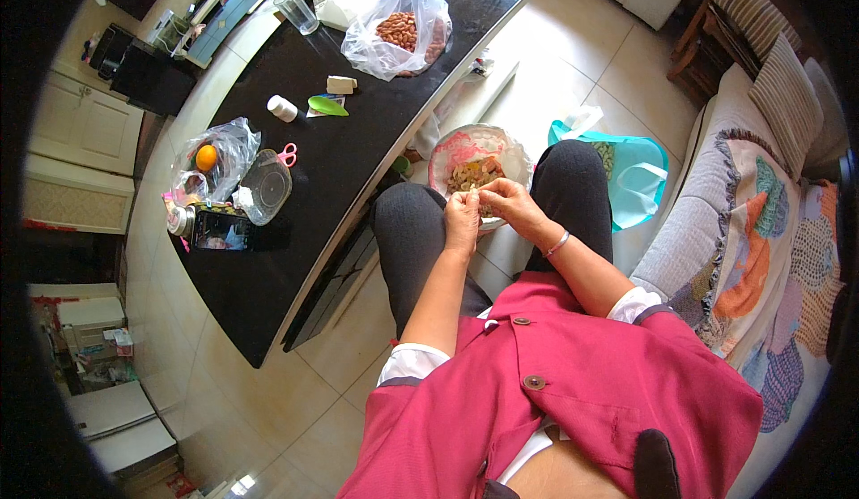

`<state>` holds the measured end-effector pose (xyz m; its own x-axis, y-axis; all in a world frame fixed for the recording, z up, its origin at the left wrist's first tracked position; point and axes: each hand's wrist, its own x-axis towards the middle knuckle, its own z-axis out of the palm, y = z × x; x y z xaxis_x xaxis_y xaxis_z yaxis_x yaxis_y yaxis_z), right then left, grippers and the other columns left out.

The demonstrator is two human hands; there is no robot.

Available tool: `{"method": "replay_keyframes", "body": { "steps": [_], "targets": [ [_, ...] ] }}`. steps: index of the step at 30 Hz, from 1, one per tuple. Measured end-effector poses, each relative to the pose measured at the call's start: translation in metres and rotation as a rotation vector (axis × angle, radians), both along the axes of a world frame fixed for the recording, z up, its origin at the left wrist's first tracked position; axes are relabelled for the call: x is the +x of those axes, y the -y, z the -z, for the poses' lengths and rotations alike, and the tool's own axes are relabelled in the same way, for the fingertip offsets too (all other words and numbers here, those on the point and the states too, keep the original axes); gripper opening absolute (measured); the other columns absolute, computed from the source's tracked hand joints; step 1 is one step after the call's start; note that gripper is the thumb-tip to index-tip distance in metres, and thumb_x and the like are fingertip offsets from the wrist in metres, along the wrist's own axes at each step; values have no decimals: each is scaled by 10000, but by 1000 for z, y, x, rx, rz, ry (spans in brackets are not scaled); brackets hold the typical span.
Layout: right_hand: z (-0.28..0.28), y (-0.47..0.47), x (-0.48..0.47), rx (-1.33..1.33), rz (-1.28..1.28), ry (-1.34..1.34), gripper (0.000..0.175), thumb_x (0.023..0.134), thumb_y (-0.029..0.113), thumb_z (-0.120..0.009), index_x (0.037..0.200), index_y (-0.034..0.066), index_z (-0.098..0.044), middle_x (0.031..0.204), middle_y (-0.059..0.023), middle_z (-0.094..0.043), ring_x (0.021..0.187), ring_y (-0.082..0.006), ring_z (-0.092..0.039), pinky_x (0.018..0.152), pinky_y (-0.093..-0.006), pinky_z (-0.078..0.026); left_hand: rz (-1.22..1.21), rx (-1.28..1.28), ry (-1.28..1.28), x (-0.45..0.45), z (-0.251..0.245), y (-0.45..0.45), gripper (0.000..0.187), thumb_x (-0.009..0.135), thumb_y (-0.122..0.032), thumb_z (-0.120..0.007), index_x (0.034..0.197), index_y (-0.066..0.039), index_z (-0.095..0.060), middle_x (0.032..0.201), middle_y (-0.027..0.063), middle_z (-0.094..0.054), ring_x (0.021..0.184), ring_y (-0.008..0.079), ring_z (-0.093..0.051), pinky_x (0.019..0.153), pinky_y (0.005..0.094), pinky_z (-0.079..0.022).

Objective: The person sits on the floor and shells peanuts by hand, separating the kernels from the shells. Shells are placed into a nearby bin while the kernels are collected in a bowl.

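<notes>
My left hand (463,220) and my right hand (515,207) meet between my knees, their fingertips pinched together. Between them is a small pale piece (474,189), mostly covered by the fingers and too small to name. Directly below stands a round waste bin (521,152) with a plastic liner. It holds brownish shells and scraps (470,172), partly hidden by my hands. To the right of my knee, an open teal bag (644,156) on the floor contains pale green-looking pods (604,156).
On the black table (268,304) at left lie a plastic bag (366,49) of reddish-brown nuts, a glass (297,12), a white bottle (282,108), pink-handled scissors (288,155), a bagged orange fruit (206,158) and a phone (223,230). A sofa (684,230) stands at right.
</notes>
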<state>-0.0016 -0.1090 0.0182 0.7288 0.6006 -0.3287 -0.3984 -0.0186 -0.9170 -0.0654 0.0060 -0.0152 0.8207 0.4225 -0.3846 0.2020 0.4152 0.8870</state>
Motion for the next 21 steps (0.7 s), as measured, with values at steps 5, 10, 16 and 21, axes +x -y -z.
{"method": "replay_keyframes", "body": {
  "steps": [5, 10, 16, 21],
  "targets": [
    [2, 3, 2, 24, 9, -189, 248, 856, 252, -611, 921, 15, -578, 757, 17, -549, 630, -55, -476, 547, -191, -387, -3, 421, -12, 2, 0, 4, 262, 875, -258, -574, 827, -5, -525, 705, 55, -575, 624, 156, -533, 591, 303, -452],
    [13, 3, 4, 117, 7, -256, 226, 869, 256, -593, 908, 36, -557, 719, 34, -515, 582, -47, -438, 507, -182, -349, 19, 654, 8, -1, -10, 5, 269, 859, -260, -584, 834, 2, -525, 709, 123, -588, 637, 217, -566, 611, 340, -461],
    [11, 3, 4, 132, 34, -257, 228, 888, 277, -565, 883, 49, -552, 702, 33, -509, 575, -44, -428, 501, -185, -340, 49, 738, 25, -1, -17, 7, 263, 852, -252, -585, 835, 3, -522, 717, 156, -596, 647, 272, -587, 614, 376, -464],
    [7, 2, 6, 64, 55, -154, 246, 895, 294, -552, 824, 58, -559, 682, 37, -504, 573, -43, -430, 497, -188, -338, 53, 703, 30, -1, -14, 8, 257, 852, -247, -584, 839, 3, -522, 697, 148, -589, 624, 255, -575, 608, 366, -462]
  ]
}}
